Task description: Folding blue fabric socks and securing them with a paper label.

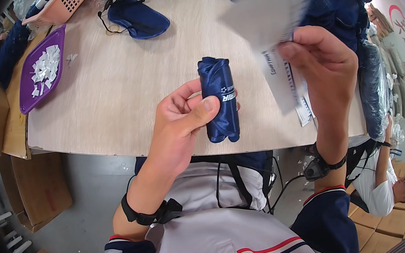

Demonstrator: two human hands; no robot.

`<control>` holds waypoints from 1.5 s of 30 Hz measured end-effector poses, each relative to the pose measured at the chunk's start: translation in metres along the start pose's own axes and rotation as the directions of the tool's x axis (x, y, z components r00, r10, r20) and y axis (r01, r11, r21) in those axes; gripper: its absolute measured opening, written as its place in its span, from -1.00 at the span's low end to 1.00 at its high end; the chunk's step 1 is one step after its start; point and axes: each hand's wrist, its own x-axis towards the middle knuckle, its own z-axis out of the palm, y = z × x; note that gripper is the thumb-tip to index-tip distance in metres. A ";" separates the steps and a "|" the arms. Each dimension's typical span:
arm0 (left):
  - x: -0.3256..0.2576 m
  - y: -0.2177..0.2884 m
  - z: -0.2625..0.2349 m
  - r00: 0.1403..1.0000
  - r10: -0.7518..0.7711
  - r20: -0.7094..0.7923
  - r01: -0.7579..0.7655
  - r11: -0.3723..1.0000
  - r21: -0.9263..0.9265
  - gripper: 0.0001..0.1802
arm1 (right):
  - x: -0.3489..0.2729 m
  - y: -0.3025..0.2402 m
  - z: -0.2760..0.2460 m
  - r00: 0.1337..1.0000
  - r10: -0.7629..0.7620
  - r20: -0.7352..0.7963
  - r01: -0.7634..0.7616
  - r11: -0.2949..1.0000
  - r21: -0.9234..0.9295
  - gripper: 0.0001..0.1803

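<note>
L hand (177, 120) is gripping a rolled dark-blue satiny cloth bundle (222, 126) over the near-centre of the pale wood-grain tabletop (145, 68), thumb pressing on top, fingers curling around the far side, prob. so the roll isn't loosening. R hand (327, 60), to its right, is pinching a blurred whitish printed sheet or film bag (266, 20) betw. thumb & fingers, prob. keeping most of it uncovered.

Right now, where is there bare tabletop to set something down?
The widest bare patch of the table lies between the purple tray and the left hand. A narrower one lies between the rolled blue bundle and the paper in the right hand. The far right is crowded by the heap of dark blue cloth.
</note>
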 end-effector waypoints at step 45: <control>0.004 -0.002 0.018 0.886 0.462 -0.029 -0.384 0.768 0.513 -0.67 | -0.051 0.035 0.040 0.867 0.478 0.140 -0.494 0.789 0.365 -0.47</control>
